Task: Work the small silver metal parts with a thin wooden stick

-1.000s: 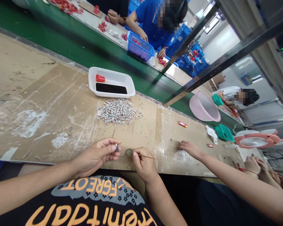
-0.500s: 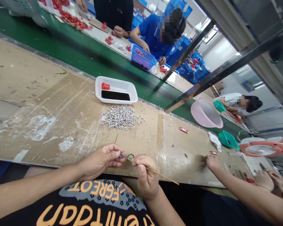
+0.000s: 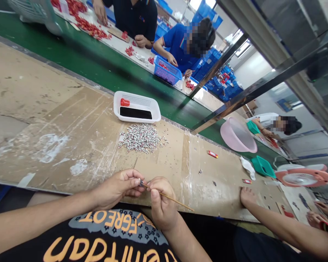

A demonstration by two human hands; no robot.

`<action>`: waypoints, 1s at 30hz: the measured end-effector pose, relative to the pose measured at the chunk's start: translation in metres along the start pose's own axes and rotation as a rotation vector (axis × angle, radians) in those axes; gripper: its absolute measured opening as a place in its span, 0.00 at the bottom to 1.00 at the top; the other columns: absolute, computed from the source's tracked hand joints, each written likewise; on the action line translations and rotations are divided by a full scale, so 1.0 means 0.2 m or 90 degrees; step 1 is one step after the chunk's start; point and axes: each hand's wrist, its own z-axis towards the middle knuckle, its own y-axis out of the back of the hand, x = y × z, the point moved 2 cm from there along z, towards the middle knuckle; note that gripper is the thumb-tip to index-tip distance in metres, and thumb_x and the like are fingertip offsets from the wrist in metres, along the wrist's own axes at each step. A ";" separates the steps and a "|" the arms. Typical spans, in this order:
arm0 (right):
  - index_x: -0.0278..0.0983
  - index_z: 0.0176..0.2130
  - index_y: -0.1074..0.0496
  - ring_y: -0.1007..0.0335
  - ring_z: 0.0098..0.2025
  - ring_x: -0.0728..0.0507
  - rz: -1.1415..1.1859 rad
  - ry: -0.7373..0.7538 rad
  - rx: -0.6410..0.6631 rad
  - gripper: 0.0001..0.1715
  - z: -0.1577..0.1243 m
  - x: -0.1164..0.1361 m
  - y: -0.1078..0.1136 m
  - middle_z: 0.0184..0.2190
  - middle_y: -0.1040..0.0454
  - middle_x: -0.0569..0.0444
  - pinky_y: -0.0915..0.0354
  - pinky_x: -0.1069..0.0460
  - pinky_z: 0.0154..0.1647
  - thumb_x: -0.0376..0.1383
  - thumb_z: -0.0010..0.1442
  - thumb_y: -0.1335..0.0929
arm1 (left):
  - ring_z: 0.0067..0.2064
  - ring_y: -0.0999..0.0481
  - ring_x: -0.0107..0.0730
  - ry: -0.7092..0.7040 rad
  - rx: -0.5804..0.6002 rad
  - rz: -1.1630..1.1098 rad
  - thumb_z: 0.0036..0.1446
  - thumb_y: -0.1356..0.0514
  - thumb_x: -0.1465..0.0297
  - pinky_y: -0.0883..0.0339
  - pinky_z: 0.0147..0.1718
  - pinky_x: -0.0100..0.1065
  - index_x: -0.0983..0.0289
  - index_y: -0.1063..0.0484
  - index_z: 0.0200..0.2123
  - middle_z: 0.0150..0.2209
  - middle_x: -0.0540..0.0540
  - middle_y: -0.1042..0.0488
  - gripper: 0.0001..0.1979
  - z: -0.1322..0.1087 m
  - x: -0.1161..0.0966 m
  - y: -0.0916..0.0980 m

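Observation:
Between the thumb and fingers of my left hand [image 3: 125, 183] is a small dark grey part [image 3: 141, 183]. My right hand [image 3: 163, 203] pinches a thin wooden stick [image 3: 177, 202], whose tip meets the grey part or lies right against it; I cannot tell which. Both hands are close together over the table's front edge. Beyond them lies a heap of small silvery-white pieces with reddish ends [image 3: 140, 137]. The crimped metal cap seen before is hidden, apparently behind my right hand.
Behind the heap stands a white plastic basket [image 3: 156, 115] with a red cup [image 3: 125, 102] and a black flat object [image 3: 136, 113] inside. A neighbour's hand [image 3: 247, 196] rests on the table at right. Small red boxes [image 3: 212, 154] lie beyond. Other people sit across the green belt [image 3: 98, 65].
My right hand has moved left, bringing the stick's tip to the grey part in my left hand. The metal cap has gone from sight. The neighbour's hand now lies flatter on the table.

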 end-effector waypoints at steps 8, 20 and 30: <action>0.37 0.38 0.34 0.33 0.37 0.46 -0.031 0.010 0.007 0.08 0.00 0.00 -0.01 0.32 0.31 0.52 0.35 0.48 0.40 0.29 0.60 0.40 | 0.35 0.25 0.27 -0.003 0.003 -0.008 0.53 0.36 0.68 0.32 0.37 0.30 0.66 0.30 0.35 0.34 0.54 0.24 0.08 -0.01 0.00 0.00; 0.37 0.36 0.35 0.34 0.36 0.46 -0.046 0.043 0.035 0.07 0.02 0.03 -0.01 0.31 0.31 0.52 0.36 0.48 0.40 0.28 0.59 0.40 | 0.34 0.25 0.27 -0.003 0.000 -0.021 0.54 0.37 0.69 0.32 0.37 0.30 0.65 0.30 0.35 0.32 0.52 0.25 0.07 0.00 0.00 0.01; 0.37 0.36 0.35 0.35 0.35 0.46 -0.067 0.036 0.039 0.07 0.03 0.03 -0.02 0.31 0.32 0.52 0.36 0.48 0.39 0.29 0.60 0.41 | 0.34 0.25 0.27 0.002 -0.017 -0.006 0.53 0.37 0.68 0.32 0.36 0.30 0.65 0.31 0.34 0.31 0.51 0.26 0.08 -0.01 0.01 0.01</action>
